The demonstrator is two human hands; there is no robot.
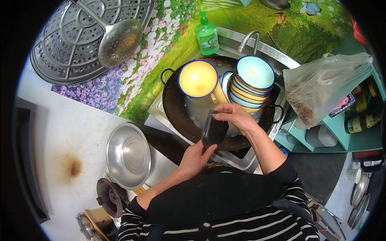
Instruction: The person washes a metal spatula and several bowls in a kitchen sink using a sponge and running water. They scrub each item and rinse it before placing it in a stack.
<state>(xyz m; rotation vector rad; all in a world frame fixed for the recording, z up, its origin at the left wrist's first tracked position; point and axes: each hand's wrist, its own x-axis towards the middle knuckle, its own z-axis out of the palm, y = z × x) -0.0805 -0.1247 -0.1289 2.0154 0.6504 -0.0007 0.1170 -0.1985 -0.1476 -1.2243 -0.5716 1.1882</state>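
Note:
Both my hands hold a black oblong object (pixel 214 129) with rounded corners over the near side of a large dark wok (pixel 172 102); exactly what it is I cannot tell. My left hand (pixel 193 158) grips its lower end, and the thumb and fingers of my right hand (pixel 236 117) pinch its upper end. The wok rests over a steel sink and holds cloudy water. Inside it, on the right, leans a stack of blue-rimmed enamel bowls (pixel 254 72), pale green and yellow. A yellow enamel bowl (pixel 198 79) sits to their left, with other bowls partly hidden between.
Behind the wok stand a green pump bottle (pixel 207 39) and a curved faucet (pixel 256 37). On the left are a steel basin (pixel 129 156), a perforated skimmer (pixel 120 43) and a steamer rack (pixel 72 39). A clear plastic bag (pixel 322 84) bulges beside a green shelf (pixel 337 137) at right.

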